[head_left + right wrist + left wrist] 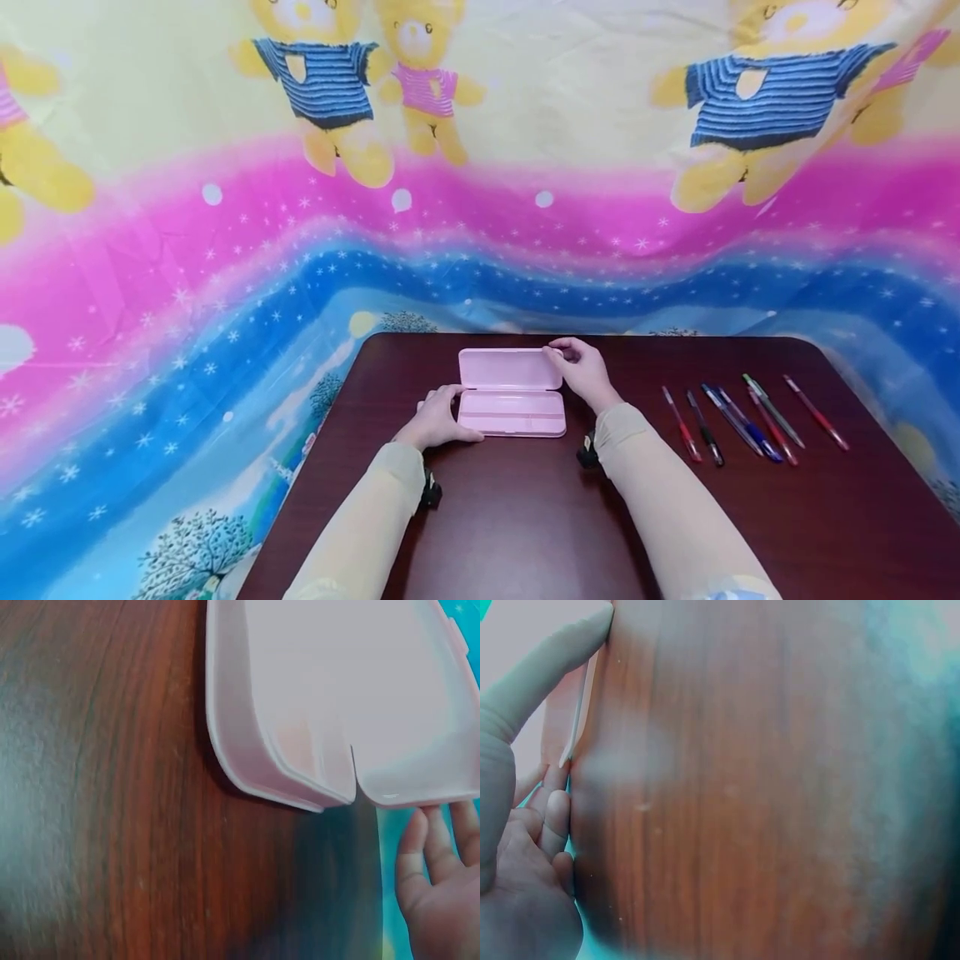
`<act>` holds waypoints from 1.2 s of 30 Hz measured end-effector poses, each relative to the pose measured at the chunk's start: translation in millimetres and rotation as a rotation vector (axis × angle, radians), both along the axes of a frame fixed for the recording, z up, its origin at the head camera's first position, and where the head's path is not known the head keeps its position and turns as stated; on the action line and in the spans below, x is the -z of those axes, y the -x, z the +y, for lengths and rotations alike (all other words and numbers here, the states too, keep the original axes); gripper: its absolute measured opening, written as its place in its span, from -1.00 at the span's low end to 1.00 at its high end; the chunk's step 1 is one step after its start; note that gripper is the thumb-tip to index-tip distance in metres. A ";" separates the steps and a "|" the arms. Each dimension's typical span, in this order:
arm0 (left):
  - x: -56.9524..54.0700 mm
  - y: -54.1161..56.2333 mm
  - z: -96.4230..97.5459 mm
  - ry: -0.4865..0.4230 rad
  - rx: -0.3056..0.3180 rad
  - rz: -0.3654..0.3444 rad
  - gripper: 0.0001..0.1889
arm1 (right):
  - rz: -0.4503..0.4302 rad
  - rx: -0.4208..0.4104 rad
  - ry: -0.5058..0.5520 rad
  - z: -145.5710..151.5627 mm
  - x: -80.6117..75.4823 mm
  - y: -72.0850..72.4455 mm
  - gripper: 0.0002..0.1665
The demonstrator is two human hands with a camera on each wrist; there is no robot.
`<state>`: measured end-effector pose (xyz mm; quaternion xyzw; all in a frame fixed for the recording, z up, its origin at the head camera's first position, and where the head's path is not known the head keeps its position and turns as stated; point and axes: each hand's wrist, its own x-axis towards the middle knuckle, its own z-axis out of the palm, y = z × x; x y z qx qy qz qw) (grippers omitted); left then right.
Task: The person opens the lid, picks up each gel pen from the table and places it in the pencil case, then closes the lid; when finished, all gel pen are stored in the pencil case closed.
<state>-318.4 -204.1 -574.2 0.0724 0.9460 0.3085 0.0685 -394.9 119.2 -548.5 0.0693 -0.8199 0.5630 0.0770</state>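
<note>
A pink plastic pencil case lies on the table with its lid raised and tilted back. Long compartments with a divider show inside its base. At the left end, my left hand grips the base, with the thumb along the front edge and the fingers around the far side. In the left wrist view, that thumb lies against the case rim. My right hand holds the lid by its upper right corner. The right wrist view shows its fingertips at the edge of the lid.
Several pens lie side by side to the right on the dark wooden table, among them a red pen, a black pen and a green-tipped pen. A printed cloth with bears hangs behind the table.
</note>
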 end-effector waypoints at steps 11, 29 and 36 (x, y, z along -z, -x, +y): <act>4.5 1.8 7.0 0.007 0.009 0.000 0.18 | -0.006 0.129 -0.008 -3.1 4.1 4.8 -0.59; -0.5 -3.6 8.3 -0.004 0.003 -0.008 0.12 | -0.246 0.270 -0.097 -7.9 6.7 -1.6 -0.25; -4.4 -2.9 2.1 -0.017 -0.007 -0.008 0.13 | -0.125 0.287 -0.181 14.4 -13.7 -15.0 -0.22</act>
